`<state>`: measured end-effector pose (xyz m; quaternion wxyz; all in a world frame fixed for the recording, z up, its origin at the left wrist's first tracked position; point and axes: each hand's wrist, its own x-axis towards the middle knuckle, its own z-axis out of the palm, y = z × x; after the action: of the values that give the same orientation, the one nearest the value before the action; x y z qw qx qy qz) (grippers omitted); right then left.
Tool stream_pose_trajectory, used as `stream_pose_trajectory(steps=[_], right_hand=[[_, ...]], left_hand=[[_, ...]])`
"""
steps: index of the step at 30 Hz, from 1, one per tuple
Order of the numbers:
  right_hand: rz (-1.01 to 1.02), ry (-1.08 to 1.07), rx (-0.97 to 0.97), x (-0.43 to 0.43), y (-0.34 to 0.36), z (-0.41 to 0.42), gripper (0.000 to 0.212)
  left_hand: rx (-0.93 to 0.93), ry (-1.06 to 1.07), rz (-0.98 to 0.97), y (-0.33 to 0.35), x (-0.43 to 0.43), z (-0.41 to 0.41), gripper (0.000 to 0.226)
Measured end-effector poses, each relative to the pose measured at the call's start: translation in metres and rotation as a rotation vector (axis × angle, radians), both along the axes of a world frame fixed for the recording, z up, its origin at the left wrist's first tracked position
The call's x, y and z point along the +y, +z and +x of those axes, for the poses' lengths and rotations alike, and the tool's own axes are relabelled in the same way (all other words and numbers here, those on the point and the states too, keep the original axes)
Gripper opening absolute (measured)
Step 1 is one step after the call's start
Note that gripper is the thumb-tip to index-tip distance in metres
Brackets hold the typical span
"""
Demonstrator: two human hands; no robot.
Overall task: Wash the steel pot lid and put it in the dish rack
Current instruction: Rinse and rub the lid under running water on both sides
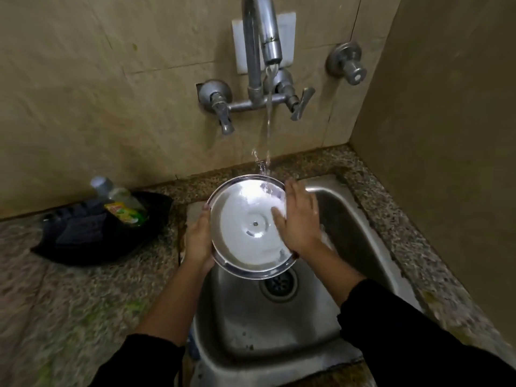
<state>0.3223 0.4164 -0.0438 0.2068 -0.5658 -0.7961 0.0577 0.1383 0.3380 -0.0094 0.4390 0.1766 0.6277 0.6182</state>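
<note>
A: Lid (248, 227) first. Where is it?

B: Over the sink (360, 224), tilted, its hollow underside facing up toward the camera. A small rivet shows at its middle, and the inside is wet and bright.

A: Who holds it?

B: The left hand (198, 241) clasps the lid's left rim, thumb on the near edge, fingers hidden behind. The right hand (300, 219) lies flat on the lid's right side, fingers spread and pressed to the inner surface. It grips nothing; the palm simply rests against the metal.

A: Water?

B: A thin stream (268, 121) falls from the tap (261, 37) and strikes the lid near its upper right edge, just beside the right hand's fingertips. Some drops spray off above the rim.

A: And under the lid?

B: The drain (279, 286) sits just below the lid's lower edge. The basin is wet.

A: Anything on the counter (69, 297)?

B: A black tray (92, 241) sits left of the sink, near the wall. In it lies a soap bottle (122, 202) with a yellow and green label, tipped on its side, beside a dark cloth (81, 227).

A: Sleeves?

B: Both are dark, pushed up to mid forearm.

A: A rack?

B: None in view.
</note>
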Motion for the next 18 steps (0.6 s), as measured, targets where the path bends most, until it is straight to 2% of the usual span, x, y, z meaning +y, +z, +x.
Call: stream_pose_trajectory(steps=[2, 5, 8, 11, 14, 16, 18], right_hand=[[-0.061, 0.257, -0.095, -0.018, -0.002, -0.010, 0.071], [-0.100, 0.725, -0.177, -0.052, -0.005, -0.010, 0.070], [-0.092, 0.925, -0.255, -0.069, -0.019, 0.014, 0.067], [-0.034, 0.961, -0.221, -0.069, -0.025, 0.041, 0.060], [0.002, 0.931, 0.031, -0.060, -0.015, 0.057, 0.041], [-0.043, 0.808, 0.181, -0.052, 0.001, 0.055, 0.029], [-0.170, 0.603, 0.344, -0.043, 0.018, 0.046, 0.024]], left_hand=[[-0.003, 0.010, -0.005, -0.002, 0.000, 0.005, 0.033], [-0.015, 0.003, -0.028, -0.004, -0.002, 0.010, 0.030], [-0.016, 0.003, -0.083, -0.014, -0.012, 0.003, 0.029], [-0.113, 0.021, -0.135, -0.022, -0.024, -0.002, 0.031], [-0.239, 0.001, -0.272, -0.021, -0.031, 0.005, 0.026], [-0.353, -0.059, -0.361, -0.019, -0.031, 0.007, 0.028], [-0.378, -0.137, -0.383, -0.015, -0.029, 0.010, 0.039]])
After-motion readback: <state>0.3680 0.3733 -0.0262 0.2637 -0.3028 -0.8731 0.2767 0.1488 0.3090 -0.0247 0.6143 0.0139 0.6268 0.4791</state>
